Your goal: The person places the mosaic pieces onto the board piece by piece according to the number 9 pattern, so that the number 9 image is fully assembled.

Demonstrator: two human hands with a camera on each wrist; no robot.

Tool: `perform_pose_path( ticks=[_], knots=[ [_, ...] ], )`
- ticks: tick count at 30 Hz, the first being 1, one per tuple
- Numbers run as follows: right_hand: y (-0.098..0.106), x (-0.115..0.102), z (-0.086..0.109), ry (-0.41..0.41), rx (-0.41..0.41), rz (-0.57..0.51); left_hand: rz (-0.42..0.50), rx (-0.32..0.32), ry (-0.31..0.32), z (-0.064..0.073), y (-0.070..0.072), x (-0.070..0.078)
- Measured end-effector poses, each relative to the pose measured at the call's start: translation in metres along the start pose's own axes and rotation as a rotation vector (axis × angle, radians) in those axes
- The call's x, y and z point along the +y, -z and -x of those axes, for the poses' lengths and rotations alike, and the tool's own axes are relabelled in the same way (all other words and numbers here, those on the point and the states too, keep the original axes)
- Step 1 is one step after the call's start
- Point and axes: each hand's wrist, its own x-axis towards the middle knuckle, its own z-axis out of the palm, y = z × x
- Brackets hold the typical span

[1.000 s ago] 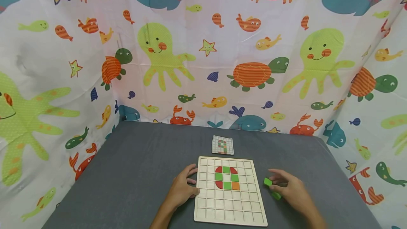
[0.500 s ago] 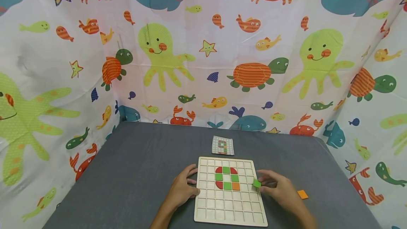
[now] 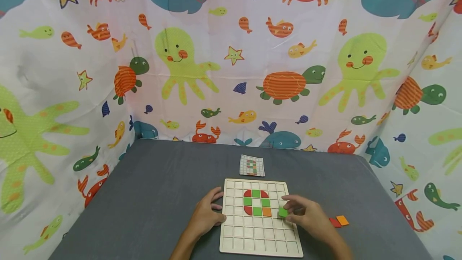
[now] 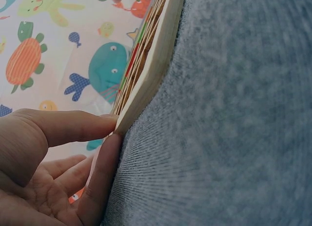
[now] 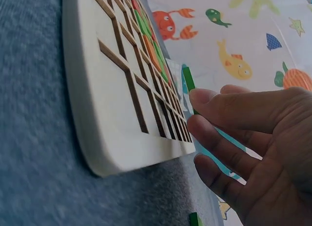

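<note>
The held tile [image 3: 282,212] is green, the gridded board [image 3: 250,232] cream, the tabletop [image 3: 173,183] grey.

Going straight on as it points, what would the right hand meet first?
The right hand would probably reach the orange square tile in the pale wooden grid board, though height is unclear.

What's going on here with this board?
A person's left hand holds the left edge of a gridded board, while the right hand pinches a green tile over its right side. Red, green and orange tiles already form a ring on the board. A red tile and an orange tile lie on the table to the right, and a patterned card beyond the board.
</note>
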Motion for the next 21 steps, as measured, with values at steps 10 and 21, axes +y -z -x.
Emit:
perform_pose_path(
  ticks=[10,21],
  knots=[
    [-0.008,-0.001,-0.002,0.055,-0.047,-0.011,-0.004,0.003,0.003,0.001,0.000,0.000],
    [-0.013,-0.006,-0.002,0.092,-0.107,-0.062,-0.011,0.004,0.015,-0.001,-0.001,0.000]
  ],
)
